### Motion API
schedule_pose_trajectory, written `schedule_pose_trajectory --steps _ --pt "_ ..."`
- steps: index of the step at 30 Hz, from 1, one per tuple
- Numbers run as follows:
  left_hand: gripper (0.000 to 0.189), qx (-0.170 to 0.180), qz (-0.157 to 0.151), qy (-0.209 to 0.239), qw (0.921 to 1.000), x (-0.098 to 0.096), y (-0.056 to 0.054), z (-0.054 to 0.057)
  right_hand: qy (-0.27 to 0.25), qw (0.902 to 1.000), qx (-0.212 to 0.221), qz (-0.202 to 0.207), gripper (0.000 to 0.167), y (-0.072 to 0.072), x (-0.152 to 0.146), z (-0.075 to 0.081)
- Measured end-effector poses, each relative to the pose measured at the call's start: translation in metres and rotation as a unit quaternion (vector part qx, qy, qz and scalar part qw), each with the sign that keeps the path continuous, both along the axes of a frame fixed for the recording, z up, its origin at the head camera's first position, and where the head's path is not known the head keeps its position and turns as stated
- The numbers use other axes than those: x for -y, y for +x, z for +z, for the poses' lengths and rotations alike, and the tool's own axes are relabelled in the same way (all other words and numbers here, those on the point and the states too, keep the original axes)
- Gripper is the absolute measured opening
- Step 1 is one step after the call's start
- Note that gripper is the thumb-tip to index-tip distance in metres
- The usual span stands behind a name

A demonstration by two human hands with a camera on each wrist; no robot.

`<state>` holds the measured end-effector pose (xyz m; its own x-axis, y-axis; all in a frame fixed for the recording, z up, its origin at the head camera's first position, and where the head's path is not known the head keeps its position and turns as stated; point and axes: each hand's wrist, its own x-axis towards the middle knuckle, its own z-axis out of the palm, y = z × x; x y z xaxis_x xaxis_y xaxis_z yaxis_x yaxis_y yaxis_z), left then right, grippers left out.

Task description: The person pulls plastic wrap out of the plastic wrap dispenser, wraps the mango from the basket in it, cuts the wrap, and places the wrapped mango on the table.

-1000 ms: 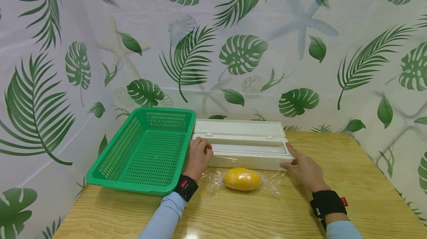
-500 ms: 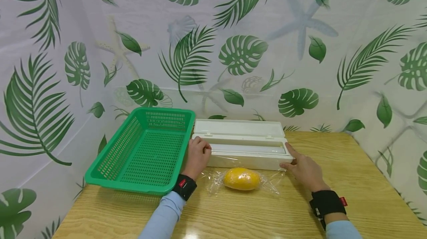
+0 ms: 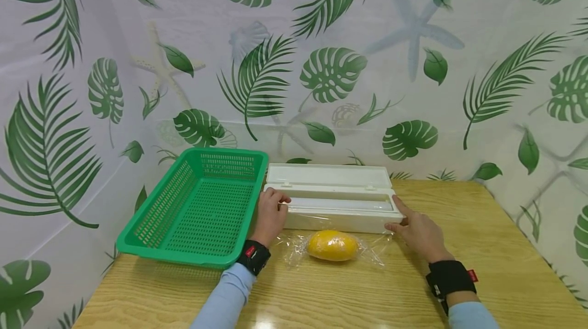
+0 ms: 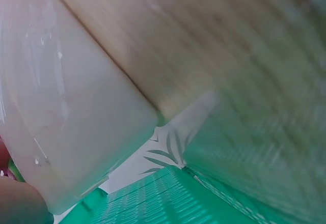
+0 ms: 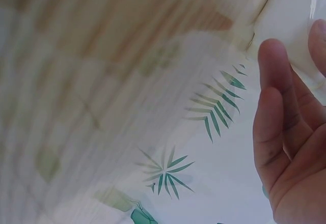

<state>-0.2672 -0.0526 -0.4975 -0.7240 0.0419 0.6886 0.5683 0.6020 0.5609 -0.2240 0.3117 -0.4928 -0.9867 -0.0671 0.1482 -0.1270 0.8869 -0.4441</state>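
A white cling film dispenser box lies on the table with its lid raised at the back and a film roll inside. Clear film runs out over its front edge. In front sits a yellow mango wrapped in film. My left hand grips the box's left end with bent fingers; the fingertips are partly hidden. My right hand holds the right end, thumb at the front and index finger on the end. The right wrist view shows its other fingers bent beside the box.
A green plastic basket with perforated walls stands left of the box, close to my left forearm. The wooden table meets a leaf-patterned cloth backdrop behind the box and at both sides.
My left hand has shifted very slightly to the left along the box's end. The right hand, box and mango keep their places.
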Motion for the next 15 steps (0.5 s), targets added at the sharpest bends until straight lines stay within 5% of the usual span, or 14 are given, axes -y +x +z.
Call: schedule_pose_trajectory --steps 15 --pt "0.023 -0.003 0.009 -0.012 0.9999 -0.0011 0.0031 0.0024 0.003 1.0 0.005 -0.004 0.084 0.0001 0.0009 0.0016"
